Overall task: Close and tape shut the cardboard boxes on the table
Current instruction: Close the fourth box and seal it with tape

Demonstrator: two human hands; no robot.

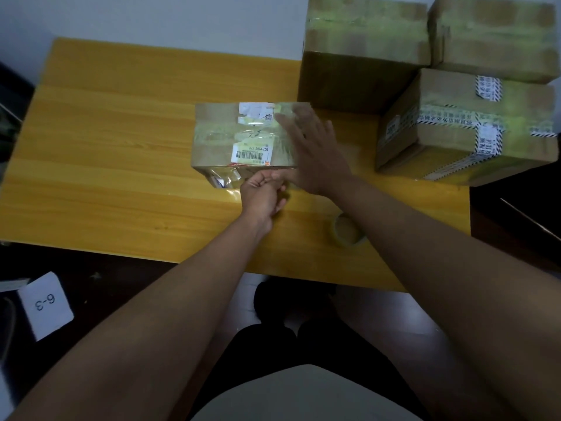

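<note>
The small cardboard box [243, 138] sits near the middle of the yellow wooden surface [106, 147], flaps already down, with clear tape running over its top and down the near face. The right hand [315, 153] lies flat over the box's right end, fingers straight and spread, blurred as if sweeping across the tape. The left hand [262, 192] is at the near lower edge of the box, fingers curled in; it seems to be pinching the loose end of the tape against the front face, though the strip itself is too clear and glossy to make out for certain.

The step looks like smoothing and seating the strip. To do it well, I'd say the flat hand should press from the middle of the seam outward so no bubbles or wrinkles get trapped, while the other hand keeps the tail taut and pulls it down snug before rubbing it onto the cardboard. The box is light and could slide on the smooth wood, so the pressing hand should bear straight down rather than shove sideways.

The tape roll [346, 230] rests near the front edge of the surface, just beside the right forearm. Three larger boxes [364, 41], already taped, are stacked together at the far right.
</note>
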